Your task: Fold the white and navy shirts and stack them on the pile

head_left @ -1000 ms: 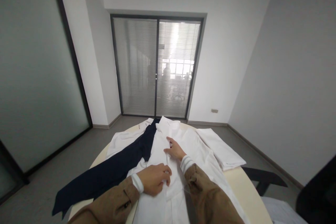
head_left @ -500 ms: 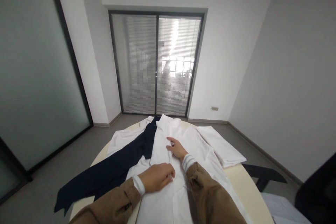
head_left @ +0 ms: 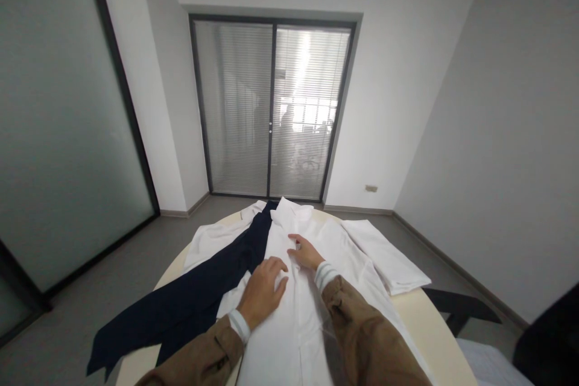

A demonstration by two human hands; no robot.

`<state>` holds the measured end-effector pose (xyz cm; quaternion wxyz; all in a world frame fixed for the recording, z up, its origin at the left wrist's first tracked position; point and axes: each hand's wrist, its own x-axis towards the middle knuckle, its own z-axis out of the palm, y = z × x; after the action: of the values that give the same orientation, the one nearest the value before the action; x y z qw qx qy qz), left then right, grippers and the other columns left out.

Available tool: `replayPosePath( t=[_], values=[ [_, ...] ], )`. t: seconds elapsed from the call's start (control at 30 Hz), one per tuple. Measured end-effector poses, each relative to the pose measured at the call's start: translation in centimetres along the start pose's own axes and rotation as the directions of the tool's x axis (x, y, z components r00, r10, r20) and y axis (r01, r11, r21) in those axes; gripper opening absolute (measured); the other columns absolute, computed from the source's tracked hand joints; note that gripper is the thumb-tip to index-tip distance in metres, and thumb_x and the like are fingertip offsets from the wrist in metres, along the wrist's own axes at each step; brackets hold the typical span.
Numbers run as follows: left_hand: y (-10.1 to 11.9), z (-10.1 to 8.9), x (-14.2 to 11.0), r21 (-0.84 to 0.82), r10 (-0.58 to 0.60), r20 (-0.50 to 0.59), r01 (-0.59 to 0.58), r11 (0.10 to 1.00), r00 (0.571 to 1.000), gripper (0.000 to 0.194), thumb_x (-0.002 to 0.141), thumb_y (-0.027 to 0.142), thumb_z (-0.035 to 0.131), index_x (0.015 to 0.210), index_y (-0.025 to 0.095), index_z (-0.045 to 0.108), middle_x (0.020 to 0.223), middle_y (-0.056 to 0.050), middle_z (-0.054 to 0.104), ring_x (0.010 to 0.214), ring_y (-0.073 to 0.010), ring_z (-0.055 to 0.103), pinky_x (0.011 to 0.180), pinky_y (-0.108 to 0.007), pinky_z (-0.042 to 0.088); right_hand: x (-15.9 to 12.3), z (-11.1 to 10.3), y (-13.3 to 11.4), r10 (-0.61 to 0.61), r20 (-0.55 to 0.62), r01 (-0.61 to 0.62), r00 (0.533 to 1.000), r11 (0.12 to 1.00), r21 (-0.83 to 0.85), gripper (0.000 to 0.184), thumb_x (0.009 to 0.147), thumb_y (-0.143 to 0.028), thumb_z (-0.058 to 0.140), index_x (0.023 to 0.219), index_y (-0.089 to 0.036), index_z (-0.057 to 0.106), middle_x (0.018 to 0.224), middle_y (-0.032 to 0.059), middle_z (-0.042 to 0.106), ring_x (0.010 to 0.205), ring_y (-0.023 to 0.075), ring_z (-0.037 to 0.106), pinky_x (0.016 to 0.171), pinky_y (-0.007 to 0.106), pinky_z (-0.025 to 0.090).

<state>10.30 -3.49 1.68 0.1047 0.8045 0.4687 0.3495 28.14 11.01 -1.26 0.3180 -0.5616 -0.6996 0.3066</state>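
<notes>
A white button-front shirt (head_left: 312, 325) is spread over the round table, its collar toward the far edge and one sleeve out to the right. My left hand (head_left: 265, 289) is over the left side of the shirt front, fingers bent and thumb apart, with no cloth visibly gripped. Farther up, near the chest, my right hand (head_left: 307, 252) rests on or just over the shirt, index finger stretched out and thumb separate. A dark navy garment (head_left: 194, 283) lies along the shirt's left side, its long part hanging past the table edge.
More white cloth (head_left: 210, 242) lies beyond the navy garment. The cream table (head_left: 434, 325) shows its rim at the right. A black chair part (head_left: 461, 304) and a pale surface (head_left: 486, 359) are beside it. Ahead stands a glass door (head_left: 239, 114) with blinds.
My left hand has moved forward and its curled fingers have loosened, thumb now apart. My right hand has stayed almost in place. The shirt lies much as before.
</notes>
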Motion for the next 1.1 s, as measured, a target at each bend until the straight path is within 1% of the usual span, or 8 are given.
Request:
replayPosePath(
  t=[0.07, 0.13, 0.3, 0.6, 0.7, 0.9, 1.03, 1.1],
  values=[
    [-1.8, 0.5, 0.3, 0.032, -0.11, -0.151, 0.116, 0.993, 0.982, 0.022, 0.094, 0.021, 0.047, 0.114, 0.019, 0.057, 0.123, -0.01, 0.058, 0.118, -0.0242, 0.054, 0.104, -0.041, 0.042, 0.8, -0.1, -0.5, 0.006, -0.047, -0.01, 0.999, 0.997, -0.072, 0.051, 0.075, -0.015, 0.07, 0.125, -0.017, 0.063, 0.119, 0.0102, 0.064, 0.109, 0.021, 0.062, 0.103, 0.034, 0.043],
    [-3.4, 1.0, 0.5, 0.019, -0.188, -0.193, 0.196, 0.981, 0.963, 0.028, 0.094, 0.023, 0.047, 0.121, 0.019, 0.055, 0.131, -0.011, 0.054, 0.122, -0.0249, 0.052, 0.105, -0.042, 0.042, 1.8, -0.2, -1.3, 0.003, -0.092, -0.016, 0.996, 0.99, -0.139, 0.044, 0.078, -0.017, 0.068, 0.122, -0.016, 0.065, 0.124, 0.013, 0.061, 0.113, 0.0226, 0.06, 0.106, 0.035, 0.039],
    [-5.2, 1.4, 0.6, -0.073, -0.288, -0.13, 0.28, 0.957, 0.949, 0.034, 0.097, 0.023, 0.04, 0.125, 0.019, 0.059, 0.128, -0.009, 0.059, 0.119, -0.0219, 0.056, 0.106, -0.039, 0.043, 5.5, -0.4, -3.8, -0.071, -0.134, 0.034, 0.988, 0.966, -0.256, 0.031, 0.088, -0.027, 0.06, 0.116, -0.017, 0.07, 0.125, 0.0124, 0.063, 0.121, 0.0246, 0.055, 0.11, 0.035, 0.033],
    [-6.0, 2.1, 0.5, -0.05, -0.333, -0.073, 0.33, 0.942, 0.94, 0.039, 0.093, 0.02, 0.041, 0.126, 0.02, 0.062, 0.135, -0.009, 0.056, 0.123, -0.0216, 0.056, 0.108, -0.038, 0.042, 11.5, 1.7, -6.7, -0.098, -0.124, 0.049, 0.987, 0.934, -0.353, 0.037, 0.091, -0.028, 0.058, 0.125, -0.017, 0.066, 0.121, 0.0137, 0.067, 0.12, 0.0266, 0.054, 0.103, 0.033, 0.037],
    [-6.2, 2.2, 0.5, -0.061, -0.336, -0.064, 0.332, 0.941, 0.94, 0.04, 0.092, 0.019, 0.041, 0.127, 0.021, 0.061, 0.135, -0.009, 0.056, 0.125, -0.0218, 0.054, 0.11, -0.039, 0.041, 12.3, 2.3, -6.5, -0.065, -0.133, 0.012, 0.989, 0.931, -0.364, 0.038, 0.09, -0.026, 0.058, 0.126, -0.016, 0.065, 0.118, 0.0148, 0.067, 0.114, 0.0253, 0.058, 0.099, 0.032, 0.04],
    [-6.1, 2.1, 0.7, -0.076, -0.351, -0.056, 0.347, 0.935, 0.935, 0.04, 0.091, 0.018, 0.042, 0.128, 0.019, 0.059, 0.135, -0.009, 0.056, 0.123, -0.0208, 0.056, 0.109, -0.036, 0.042, 12.9, 2.7, -6.3, 0.03, -0.165, -0.089, 0.986, 0.927, -0.365, 0.024, 0.092, -0.03, 0.053, 0.1, -0.018, 0.072, 0.103, 0.0146, 0.071, 0.101, 0.0254, 0.065, 0.087, 0.032, 0.045],
    [-6.0, 2.1, 0.7, -0.083, -0.368, -0.057, 0.363, 0.928, 0.928, 0.04, 0.091, 0.016, 0.043, 0.127, 0.019, 0.059, 0.135, -0.009, 0.055, 0.118, -0.0206, 0.059, 0.106, -0.035, 0.044, 12.9, 2.3, -6.4, 0.066, -0.229, -0.147, 0.971, 0.921, -0.361, 0.035, 0.098, -0.032, 0.039, 0.112, -0.016, 0.066, 0.107, 0.0187, 0.069, 0.102, 0.0279, 0.065, 0.085, 0.037, 0.045],
    [-5.9, 2.1, 0.7, -0.08, -0.376, -0.052, 0.372, 0.925, 0.925, 0.04, 0.09, 0.015, 0.044, 0.127, 0.018, 0.059, 0.135, -0.009, 0.055, 0.117, -0.0209, 0.059, 0.105, -0.036, 0.045, 12.8, 2.3, -6.4, 0.068, -0.235, -0.151, 0.97, 0.921, -0.358, 0.037, 0.097, -0.035, 0.041, 0.122, -0.017, 0.061, 0.11, 0.0187, 0.068, 0.104, 0.0284, 0.065, 0.086, 0.038, 0.045]
  ],
)
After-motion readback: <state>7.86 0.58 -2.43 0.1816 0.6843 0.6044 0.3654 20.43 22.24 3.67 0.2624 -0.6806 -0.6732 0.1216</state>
